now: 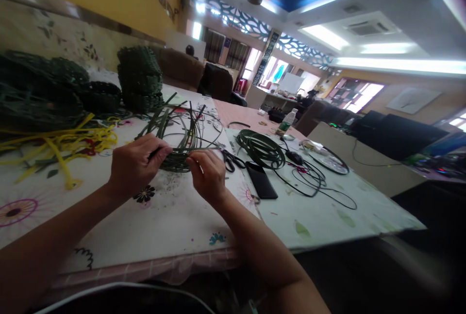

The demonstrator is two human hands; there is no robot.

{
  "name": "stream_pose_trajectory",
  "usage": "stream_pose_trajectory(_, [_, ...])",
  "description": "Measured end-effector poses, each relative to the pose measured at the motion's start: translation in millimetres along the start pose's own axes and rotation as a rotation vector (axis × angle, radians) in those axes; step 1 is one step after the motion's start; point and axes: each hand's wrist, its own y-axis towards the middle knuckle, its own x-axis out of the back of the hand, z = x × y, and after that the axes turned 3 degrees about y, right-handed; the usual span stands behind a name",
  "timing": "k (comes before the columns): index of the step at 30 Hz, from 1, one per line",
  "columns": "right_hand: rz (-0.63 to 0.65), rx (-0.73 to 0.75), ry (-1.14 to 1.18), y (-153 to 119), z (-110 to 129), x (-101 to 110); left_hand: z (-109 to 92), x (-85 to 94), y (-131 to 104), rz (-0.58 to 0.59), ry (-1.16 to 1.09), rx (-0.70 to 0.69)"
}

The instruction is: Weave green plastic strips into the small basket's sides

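A partly woven dark green basket [176, 163] is held just above the white flowered tablecloth, its loose strips [189, 129] fanning up and away from me. My left hand [136, 161] grips its left side, thumb pressed against the fingers. On the right side my right hand [208, 172] pinches the woven edge between thumb and fingertips. One thin strip runs across between both hands along the rim. Fingers partly hide the basket's sides. Black-handled scissors [233, 159] lie just right of my right hand.
Finished green woven baskets [140, 78] stand at the back left, near a heap of yellow strips [65, 146]. To the right are a coil of green strip [260, 149], a black phone [261, 180], a plastic bottle [288, 121] and a dark cable [313, 183].
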Motion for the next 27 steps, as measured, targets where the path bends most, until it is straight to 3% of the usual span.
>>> stream_pose_trajectory(10, [-0.048,-0.113,0.087,1,9,0,-6,-4.8,-7,-0.043,0.033,-0.032])
stream_pose_trajectory(13, [-0.026,-0.352,0.270,3,7,0,-9,-7.0,-9,-0.025,0.033,-0.072])
stream_pose_trajectory(16, [-0.018,-0.641,0.645,7,4,0,-10,-9.5,-12,-0.019,0.023,-0.115])
stream_pose_trajectory(19, [-0.038,-0.791,0.993,14,1,0,-10,-11.0,-13,-0.054,0.047,-0.103])
stream_pose_trajectory(27, [-0.125,-0.794,1.146,13,4,-7,-12,-12.5,-10,-0.091,0.095,0.007])
